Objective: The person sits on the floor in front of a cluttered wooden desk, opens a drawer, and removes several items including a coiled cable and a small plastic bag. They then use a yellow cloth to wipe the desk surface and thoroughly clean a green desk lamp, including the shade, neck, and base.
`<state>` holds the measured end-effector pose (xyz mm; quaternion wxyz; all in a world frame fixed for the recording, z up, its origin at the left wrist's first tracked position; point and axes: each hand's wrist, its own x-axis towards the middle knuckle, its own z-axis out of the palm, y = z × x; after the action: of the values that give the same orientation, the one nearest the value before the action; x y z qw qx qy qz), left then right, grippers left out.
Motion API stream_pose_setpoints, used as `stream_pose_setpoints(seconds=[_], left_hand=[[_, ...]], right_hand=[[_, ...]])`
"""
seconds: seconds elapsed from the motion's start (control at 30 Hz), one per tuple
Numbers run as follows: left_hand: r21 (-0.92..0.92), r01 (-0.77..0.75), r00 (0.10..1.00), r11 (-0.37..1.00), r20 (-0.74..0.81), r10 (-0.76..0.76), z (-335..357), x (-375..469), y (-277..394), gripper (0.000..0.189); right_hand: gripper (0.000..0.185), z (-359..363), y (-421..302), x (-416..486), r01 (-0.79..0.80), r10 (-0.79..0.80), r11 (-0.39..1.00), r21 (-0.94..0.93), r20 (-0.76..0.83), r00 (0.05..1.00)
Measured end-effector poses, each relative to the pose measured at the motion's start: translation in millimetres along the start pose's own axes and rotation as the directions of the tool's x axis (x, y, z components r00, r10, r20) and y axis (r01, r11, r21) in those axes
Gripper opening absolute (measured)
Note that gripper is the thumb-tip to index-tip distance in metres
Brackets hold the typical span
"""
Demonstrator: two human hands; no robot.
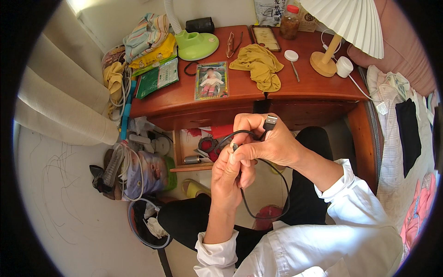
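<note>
A black USB cable [288, 194] is held in both hands above my lap, in front of the desk. My left hand [226, 171] pinches the cable close to its small plug [235, 147] between thumb and fingers. My right hand [273, 142] meets it there, its thumb against the same end. The larger USB-A plug [271, 120] sticks up from between the right thumb and forefinger, its metal face showing. One loop of cable bends left of the hands, and a longer one hangs below them over my lap. The fingers hide part of the cable.
An open drawer [192, 169] with yarn and small items juts out below the red-brown wooden desk [238, 78]. On the desk are a mustard cloth [258, 65], a photo card [211, 81], a green lamp base [197, 45] and a pleated lamp [349, 24]. A waste bin [131, 221] stands lower left.
</note>
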<state>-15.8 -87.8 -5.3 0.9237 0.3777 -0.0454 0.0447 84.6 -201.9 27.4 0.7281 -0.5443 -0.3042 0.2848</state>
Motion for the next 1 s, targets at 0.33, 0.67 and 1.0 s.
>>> stream_pose_setpoints(seconds=[0.33,0.67,1.0], left_hand=[[0.042,-0.006,0.996,0.999,-0.085,0.009,0,1,6,0.023],[0.101,-0.103,0.965,0.989,-0.230,0.124,-14,4,12,0.018],[0.546,-0.181,0.728,0.818,-0.485,0.485,-29,13,3,0.020]], right_hand=[[0.019,-2,0,4,-0.136,0.130,0.971,0.197,0.043,0.991],[0.024,-14,27,11,-0.081,0.083,0.997,0.019,-0.147,0.986],[0.034,-8,28,14,0.151,-0.188,0.949,-0.275,-0.116,0.975]])
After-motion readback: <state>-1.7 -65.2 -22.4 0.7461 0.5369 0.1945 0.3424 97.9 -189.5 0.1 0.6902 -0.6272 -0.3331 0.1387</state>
